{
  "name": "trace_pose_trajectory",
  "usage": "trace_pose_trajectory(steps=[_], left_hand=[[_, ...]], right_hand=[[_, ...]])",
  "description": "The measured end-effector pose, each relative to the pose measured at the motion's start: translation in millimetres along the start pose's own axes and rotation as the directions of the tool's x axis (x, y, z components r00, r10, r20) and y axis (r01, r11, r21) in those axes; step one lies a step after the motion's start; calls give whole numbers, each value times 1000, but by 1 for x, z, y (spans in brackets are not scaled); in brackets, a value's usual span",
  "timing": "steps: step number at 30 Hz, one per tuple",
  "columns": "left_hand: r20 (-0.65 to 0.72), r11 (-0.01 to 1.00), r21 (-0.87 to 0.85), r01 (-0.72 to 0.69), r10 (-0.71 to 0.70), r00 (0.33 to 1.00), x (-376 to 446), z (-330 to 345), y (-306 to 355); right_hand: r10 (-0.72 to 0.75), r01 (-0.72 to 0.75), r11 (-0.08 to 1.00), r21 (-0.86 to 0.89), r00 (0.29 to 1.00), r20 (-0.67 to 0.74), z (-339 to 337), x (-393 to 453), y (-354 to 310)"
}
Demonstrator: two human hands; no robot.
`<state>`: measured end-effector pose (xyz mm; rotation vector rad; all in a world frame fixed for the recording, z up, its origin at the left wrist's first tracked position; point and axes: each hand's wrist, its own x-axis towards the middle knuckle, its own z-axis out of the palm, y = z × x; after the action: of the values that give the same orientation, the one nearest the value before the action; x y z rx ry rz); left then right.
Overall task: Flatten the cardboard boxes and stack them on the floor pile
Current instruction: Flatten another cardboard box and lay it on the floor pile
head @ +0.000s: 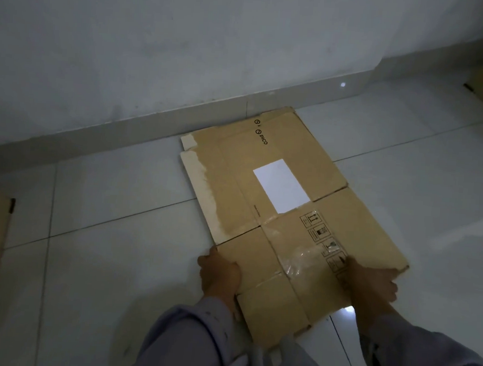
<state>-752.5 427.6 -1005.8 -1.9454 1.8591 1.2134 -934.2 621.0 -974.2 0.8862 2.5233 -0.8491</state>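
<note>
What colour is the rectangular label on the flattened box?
White and blank, on the brown flattened cardboard box; the label shows in the head view.

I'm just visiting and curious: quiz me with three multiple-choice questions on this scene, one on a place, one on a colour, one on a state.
1. Where does the cardboard box lie?
A on a table
B on the floor by the wall
C on a shelf

2. What colour is the label on it?
A white
B red
C green

3. What state is the box in?
A upright and open
B flattened
C sealed, standing

Key: 1 B, its far end reaches the wall's base; 2 A, a plain white rectangle; 3 B, it lies flat under the left hand and right hand.
</note>
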Motion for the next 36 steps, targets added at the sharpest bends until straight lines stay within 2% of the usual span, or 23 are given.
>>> trace_pose_trajectory(steps=[2,6,10,12,13,14,15,17,19,20,21,22,25,27,30,36], left_hand=[[-50,998,-52,-20,17,999,10,-1,1],[-138,979,-59,-195,185,973,42,-10,1],[-129,980,4,-198,197,972,65,-18,9],[-170,966,188,-177,210,963,48,-20,15],[-205,928,312,-203,274,940,32,-21,16],[-204,868,405,-289,393,896,13,-22,15],[-144,788,453,-416,526,838,-5,-19,10],[122,582,482,-655,696,708,-36,-5,-5],[412,295,526,-798,732,543,-52,16,-24],[502,155,552,-819,722,475,-56,26,-31],[552,84,581,-810,690,468,-61,28,-34],[561,66,601,-797,676,479,-62,29,-35],[551,-12,602,-798,730,404,-44,22,-38],[570,-41,602,-797,722,393,-32,9,-32],[607,-17,612,-791,651,456,-25,1,-20],[549,58,622,-781,679,487,-34,2,-19]], right_hand=[[-42,42,998,41,999,9,7,5,-4],[-102,100,994,46,994,33,21,2,-10],[-107,107,994,20,994,-3,26,-1,-12],[-97,97,994,47,995,-3,25,1,-11],[-88,87,994,68,996,5,24,2,-10],[-78,76,993,90,997,20,23,4,-9],[-56,51,993,111,998,38,22,4,-10],[8,-17,990,139,998,61,19,4,-9],[54,-65,985,157,996,77,18,4,-6],[57,-70,984,165,995,85,18,4,-3],[55,-69,983,170,995,89,18,3,1],[49,-63,983,171,995,88,17,4,5],[33,-46,986,163,996,82,18,1,10],[22,-33,987,155,997,72,20,-3,7],[-21,15,995,94,998,63,24,-5,-1],[-49,48,999,21,997,67,25,-2,-11]])
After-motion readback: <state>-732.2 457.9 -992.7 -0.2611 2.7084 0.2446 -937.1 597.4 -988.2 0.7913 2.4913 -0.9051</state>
